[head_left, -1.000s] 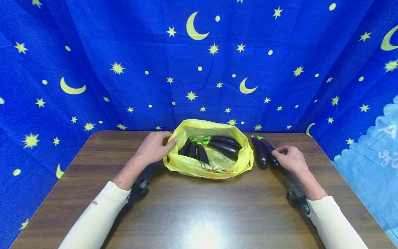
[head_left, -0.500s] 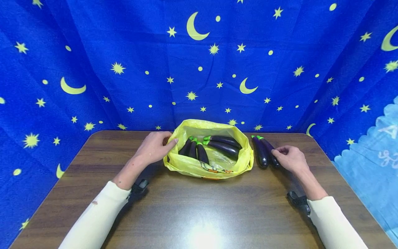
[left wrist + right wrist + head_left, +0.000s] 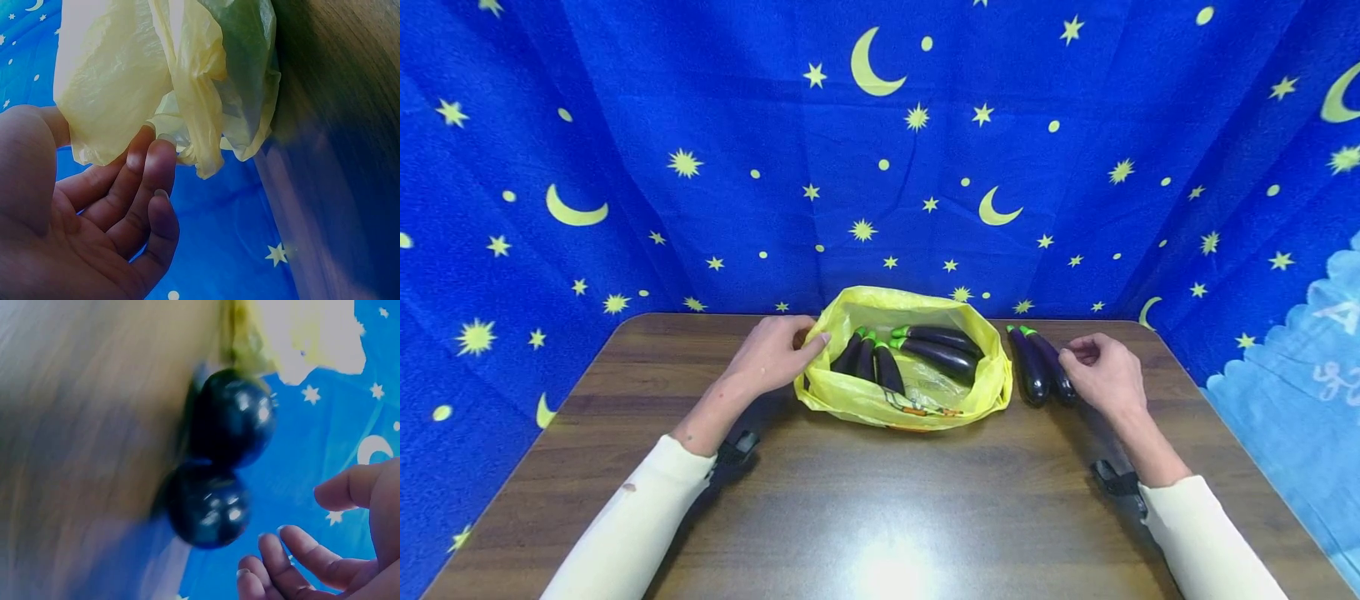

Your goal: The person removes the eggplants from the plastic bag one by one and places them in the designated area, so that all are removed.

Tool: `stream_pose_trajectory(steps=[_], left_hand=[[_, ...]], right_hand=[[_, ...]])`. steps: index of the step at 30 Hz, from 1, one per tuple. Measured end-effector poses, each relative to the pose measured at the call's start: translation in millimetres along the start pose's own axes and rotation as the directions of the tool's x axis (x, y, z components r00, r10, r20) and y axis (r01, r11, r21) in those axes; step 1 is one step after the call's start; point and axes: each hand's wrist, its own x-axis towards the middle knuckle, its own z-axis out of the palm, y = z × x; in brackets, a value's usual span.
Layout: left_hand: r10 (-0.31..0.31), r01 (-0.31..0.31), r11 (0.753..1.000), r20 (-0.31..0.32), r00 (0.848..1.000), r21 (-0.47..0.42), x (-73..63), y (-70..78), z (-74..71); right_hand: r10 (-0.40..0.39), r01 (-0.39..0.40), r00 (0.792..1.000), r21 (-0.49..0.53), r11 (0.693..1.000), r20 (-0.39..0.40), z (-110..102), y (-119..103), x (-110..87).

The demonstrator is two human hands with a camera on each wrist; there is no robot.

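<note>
A yellow plastic bag [image 3: 850, 398] stands with its mouth wide at the back of the table, several dark purple eggplants [image 3: 938, 358] with green stems inside it. My left hand [image 3: 772, 357] pinches the bag's left rim between thumb and fingers; the left wrist view has the thin plastic [image 3: 112, 75] hanging at the fingertips. Two more eggplants lie side by side just right of the bag, a left one [image 3: 1032, 371] and a right one [image 3: 1049, 360]. Beside the right one is my right hand [image 3: 1108, 377], its fingers loosely bent with a gap to the eggplants [image 3: 209, 506] in the right wrist view.
The brown wooden table [image 3: 820, 500] ends at a blue curtain [image 3: 715, 167] printed with moons and stars. A light blue cloth [image 3: 1285, 392] hangs at the right. Both wrists wear dark straps.
My right hand has drawn slightly up and away to the right from the right eggplant, uncovering more of it. The left hand and the bag stay where they were.
</note>
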Motion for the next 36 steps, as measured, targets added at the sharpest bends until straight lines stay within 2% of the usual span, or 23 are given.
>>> stream_pose_trajectory(steps=[9,20,28,36], left_hand=[[0.006,-0.006,1.000,0.001,1.000,-0.003,0.4,1.0,0.2],[0.000,0.000,1.000,0.003,1.000,0.003,0.2,0.0,0.8],[-0.002,0.002,1.000,0.000,1.000,0.000,0.9,0.9,1.0],[-0.008,0.008,1.000,0.000,1.000,-0.001,0.3,-0.1,0.3]], right_hand=[[-0.130,0.133,0.990,0.051,0.990,-0.058,-1,-36,-10.9],[-0.251,0.257,0.966,0.148,0.955,-0.055,6,-70,-21.5],[-0.376,0.380,0.925,0.166,0.910,-0.054,22,-90,-22.7],[-0.497,0.491,0.868,0.170,0.854,-0.008,39,-110,-23.9]])
